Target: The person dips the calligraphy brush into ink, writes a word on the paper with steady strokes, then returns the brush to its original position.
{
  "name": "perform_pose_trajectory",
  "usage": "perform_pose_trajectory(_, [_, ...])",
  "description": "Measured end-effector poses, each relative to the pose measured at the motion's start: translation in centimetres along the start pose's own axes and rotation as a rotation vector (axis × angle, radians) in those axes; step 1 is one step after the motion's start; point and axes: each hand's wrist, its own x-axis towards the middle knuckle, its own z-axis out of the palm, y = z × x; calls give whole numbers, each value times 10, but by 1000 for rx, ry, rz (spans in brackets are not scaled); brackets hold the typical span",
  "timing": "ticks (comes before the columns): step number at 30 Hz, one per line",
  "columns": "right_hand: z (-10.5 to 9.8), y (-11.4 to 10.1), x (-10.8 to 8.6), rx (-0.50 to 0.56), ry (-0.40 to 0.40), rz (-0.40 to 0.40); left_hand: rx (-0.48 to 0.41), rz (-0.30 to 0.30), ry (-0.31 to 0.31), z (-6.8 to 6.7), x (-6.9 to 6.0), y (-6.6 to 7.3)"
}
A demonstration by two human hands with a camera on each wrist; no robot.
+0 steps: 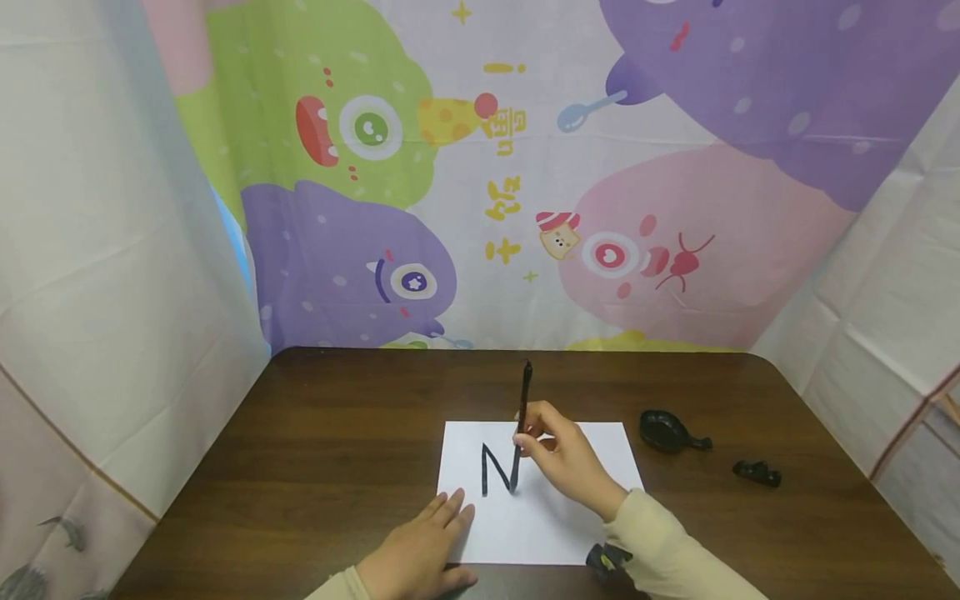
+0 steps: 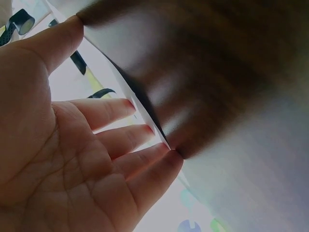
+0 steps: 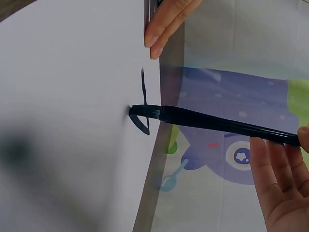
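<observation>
My right hand (image 1: pixel 566 458) pinches a black calligraphy brush (image 1: pixel 524 392) partway up its handle, the brush standing nearly upright. Its dark bristles (image 3: pixel 147 111) touch the white paper (image 1: pixel 540 533) at the lower end of a slanted black stroke (image 1: pixel 497 467). A vertical black stroke (image 1: pixel 484 471) stands left of that, joined to it at the top. Flat at the sheet's lower left edge, my left hand (image 1: pixel 420 546) rests with its fingers spread, fingertips on the paper. From the left wrist view, the palm (image 2: pixel 63 159) shows with fingers extended.
A small black dish with a handle (image 1: pixel 663 431) sits right of the paper on the dark wooden table (image 1: pixel 337 433). Farther right lies a small black brush rest (image 1: pixel 757 473). A cartoon-printed curtain (image 1: pixel 487 300) hangs behind the table, with pale cloth (image 1: pixel 112 250) at the sides.
</observation>
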Motion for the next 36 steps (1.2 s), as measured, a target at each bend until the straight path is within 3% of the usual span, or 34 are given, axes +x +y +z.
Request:
perform_pose_trajectory(32, [-1,7,17,-16,8,36,-15,-18,-21,0,0,0])
perform_pose_trajectory(36, [-4,-10,19,-15,6,18,-18,-20,-26,0,0,0])
